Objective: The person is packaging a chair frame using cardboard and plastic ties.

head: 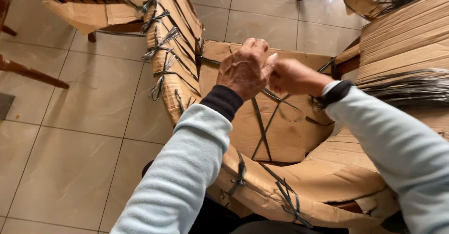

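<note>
Looking down on a chair wrapped in brown cardboard [280, 126], bound all over with dark plastic strapping [262, 122]. Filling the middle and the 3 to 6 o'clock part of the view, its curved wrapped arm [170, 42] running from 12 o'clock down toward 6.

Meeting just above centre, over the wrapped seat: left hand [244, 69] and right hand [294, 77], touching each other at the fingertips. Left hand curled tight, knuckles up, thumb pressing toward the right hand; right hand clenched into a loose fist. Seeming to pinch a strand of the strapping between them, though the strap itself is hidden at the grip, so cannot tell for sure what is being grasped. Straps crossing in an X directly below the hands, at about 6 o'clock from them.

Light blue sleeves [187, 168] with dark cuffs coming in from 7 and 4 o'clock.

Lying at 3 o'clock, a stack of corrugated cardboard [402, 42] with a bundle of dark straps [411, 89] across it. Showing at 9 o'clock, beige floor tiles [70, 145]; at 11 o'clock, wooden furniture legs [28, 72] and another cardboard-covered piece [89, 12].
</note>
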